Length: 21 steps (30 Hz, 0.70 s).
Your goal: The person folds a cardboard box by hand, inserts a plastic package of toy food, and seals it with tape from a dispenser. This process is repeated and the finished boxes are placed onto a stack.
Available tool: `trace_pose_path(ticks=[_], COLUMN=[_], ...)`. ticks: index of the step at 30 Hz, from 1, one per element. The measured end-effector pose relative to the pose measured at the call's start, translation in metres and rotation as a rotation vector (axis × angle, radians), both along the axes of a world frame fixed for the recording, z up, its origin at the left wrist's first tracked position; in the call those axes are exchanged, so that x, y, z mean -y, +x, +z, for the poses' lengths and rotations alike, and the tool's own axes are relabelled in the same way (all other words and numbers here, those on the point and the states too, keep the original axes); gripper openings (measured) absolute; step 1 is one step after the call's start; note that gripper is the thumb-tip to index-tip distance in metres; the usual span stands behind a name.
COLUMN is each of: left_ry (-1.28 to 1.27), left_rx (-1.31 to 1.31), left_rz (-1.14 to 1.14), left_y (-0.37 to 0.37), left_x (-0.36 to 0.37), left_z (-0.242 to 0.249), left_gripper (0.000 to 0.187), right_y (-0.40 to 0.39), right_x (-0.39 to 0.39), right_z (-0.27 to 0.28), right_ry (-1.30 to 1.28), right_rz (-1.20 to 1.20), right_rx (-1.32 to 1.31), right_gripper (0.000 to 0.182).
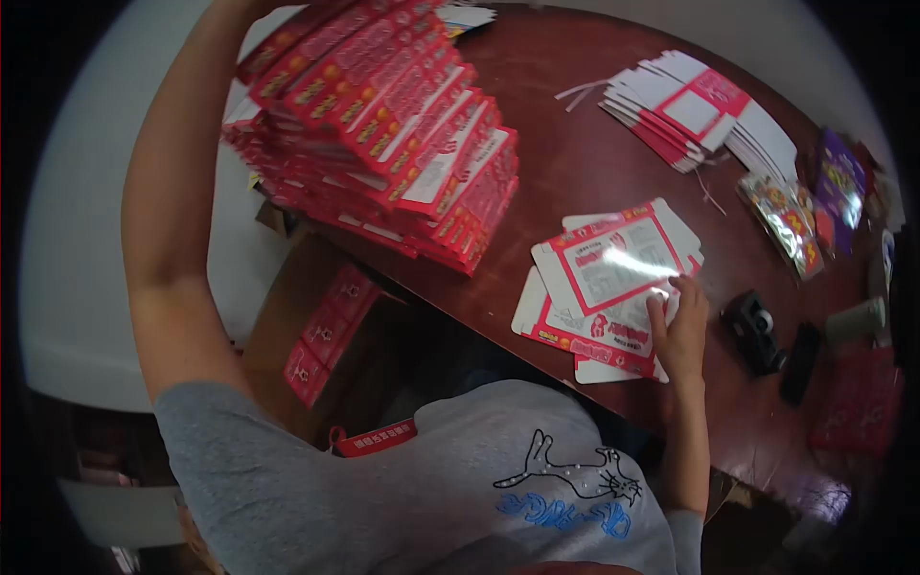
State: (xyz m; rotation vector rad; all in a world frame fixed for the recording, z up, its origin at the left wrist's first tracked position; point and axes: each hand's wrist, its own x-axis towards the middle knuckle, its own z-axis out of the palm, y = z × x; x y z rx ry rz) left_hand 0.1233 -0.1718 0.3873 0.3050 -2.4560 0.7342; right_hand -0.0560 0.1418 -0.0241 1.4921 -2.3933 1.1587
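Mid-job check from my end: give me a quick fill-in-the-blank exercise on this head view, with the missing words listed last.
1. Told by side, the hand touching the loose flat cartons is the person's ____ one.
2. In the picture, the tall carton stack stands to the ____ of those loose cartons.
3. The silvery packet lies beside one colored mainly ____.
4. The line drawing on the gray shirt shows a whiskered ____.

Missing words: right; left; purple; cat.

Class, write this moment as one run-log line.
right hand: touching overlapping flat cartons | left hand: mostly cut off at frame top, grip unclear | carton stack: tall, left side of table
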Motion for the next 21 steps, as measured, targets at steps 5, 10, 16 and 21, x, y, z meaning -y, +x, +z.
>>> trace_pose_path(ticks=[5, 10, 16, 21], left_ry=[0.153, 0.572, 0.917, 0.938], left_rx=[0.073, 0.307, 0.619, 0.436], left_rz=[-0.353, -0.237, 0.181, -0.041], left_y=[-0.007, -0.086, -0.156, -0.152], left_x=[-0.046, -0.111, -0.059, -0.057], left_z=[-0.114, -0.349, -0.4, -0.385], left_gripper=[0.092, 0.112, 0.11, 0.061], right_y=[-0.01, -0.004, 0.005, 0.0], right_x=[-0.013, -0.004, -0.032, -0.014], right_z=[-0.002, 0.003, 0.016, 0.035], right_ry=[0.004, 0.065, 0.123, 0.077], right_rz=[-0.089, -0.099, -0.217, -0.116], right_rx=[-0.021, 0.072, 0.177, 0.011], right_gripper=[0.042, 0.043, 0.049, 0.053])
